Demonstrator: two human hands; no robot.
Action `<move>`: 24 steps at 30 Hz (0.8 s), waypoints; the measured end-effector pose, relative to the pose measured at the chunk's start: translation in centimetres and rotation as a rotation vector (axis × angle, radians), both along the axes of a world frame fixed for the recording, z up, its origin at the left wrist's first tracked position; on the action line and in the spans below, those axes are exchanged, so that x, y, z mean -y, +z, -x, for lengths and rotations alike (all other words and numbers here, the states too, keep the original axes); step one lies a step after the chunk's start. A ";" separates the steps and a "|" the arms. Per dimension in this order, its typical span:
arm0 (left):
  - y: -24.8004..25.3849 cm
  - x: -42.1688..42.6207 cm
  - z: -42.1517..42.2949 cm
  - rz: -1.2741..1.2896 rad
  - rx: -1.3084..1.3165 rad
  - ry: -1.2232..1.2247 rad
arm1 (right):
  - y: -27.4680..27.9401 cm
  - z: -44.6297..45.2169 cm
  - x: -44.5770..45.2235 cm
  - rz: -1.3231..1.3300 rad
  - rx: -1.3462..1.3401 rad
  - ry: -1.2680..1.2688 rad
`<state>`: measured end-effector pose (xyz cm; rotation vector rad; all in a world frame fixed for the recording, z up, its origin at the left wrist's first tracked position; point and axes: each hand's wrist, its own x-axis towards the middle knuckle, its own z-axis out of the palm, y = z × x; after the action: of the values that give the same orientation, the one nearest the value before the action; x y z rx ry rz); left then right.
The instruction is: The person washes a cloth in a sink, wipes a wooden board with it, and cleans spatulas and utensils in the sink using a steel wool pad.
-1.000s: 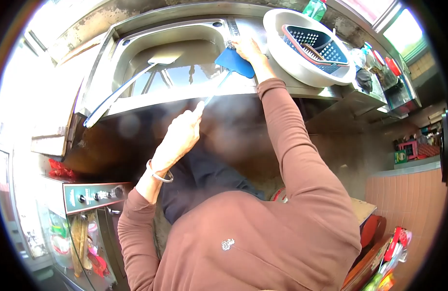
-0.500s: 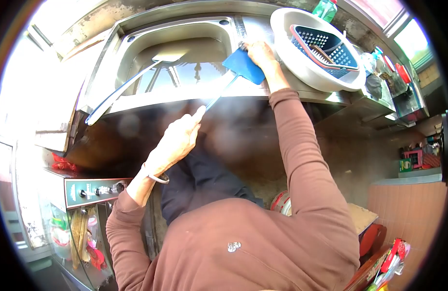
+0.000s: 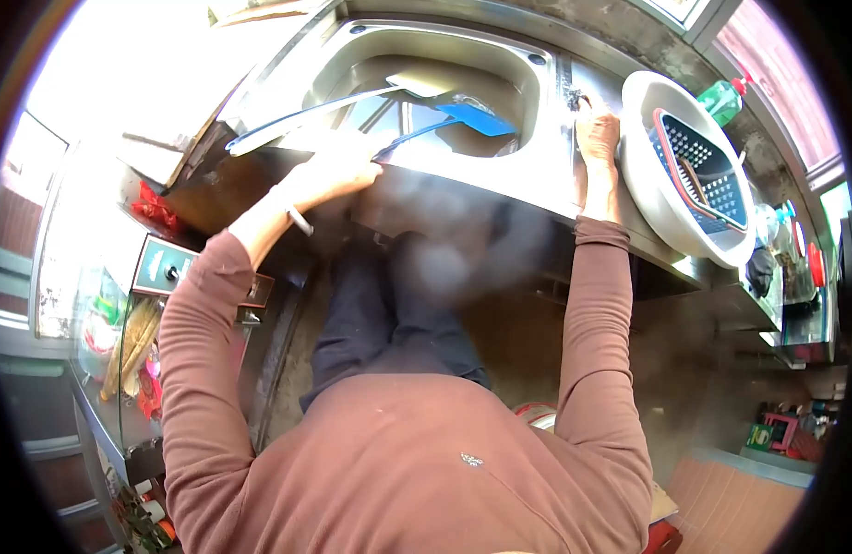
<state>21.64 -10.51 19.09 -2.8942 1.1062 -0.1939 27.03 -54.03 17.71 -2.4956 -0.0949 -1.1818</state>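
Observation:
My left hand (image 3: 338,174) is closed around the handle of a blue fly swatter (image 3: 481,119) at the sink's front edge. The swatter's flat head is down at the water in the steel sink (image 3: 426,164), with a glossy ripple beside it. A second fly swatter (image 3: 419,86), with a pale head and a blue-and-white handle, leans across the sink's left front rim, its head in the water. On the counter right of the basin, my right hand (image 3: 598,136) grips a dark grey steel wool scrubber (image 3: 574,96), apart from the blue swatter.
A white basin (image 3: 640,138) holding a blue perforated basket (image 3: 721,192) and a brush stands right of my right hand. Behind it is a green bottle (image 3: 721,102). Jars with red lids (image 3: 816,265) stand farther right. A glass-sided cabinet (image 3: 121,369) is at lower left.
The blue swatter's head has gone from beside my right hand into the sink water. My right hand has parted from it, still with the scrubber. The whole view has shifted.

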 end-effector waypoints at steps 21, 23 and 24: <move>-16.5 7.3 -24.3 0.254 -0.369 -0.019 | -1.1 -1.4 1.9 -0.066 -0.280 -0.035; -12.8 7.2 -22.2 0.238 -0.169 -0.131 | -1.3 -1.5 1.7 -0.065 -0.299 -0.034; -9.9 8.1 -20.1 0.219 0.040 -0.208 | -1.9 -2.1 1.9 -0.100 -0.177 0.039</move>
<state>41.74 -18.60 9.22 -2.9376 1.4653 -0.4012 29.12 -55.96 15.85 -2.4851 -0.0355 -0.9228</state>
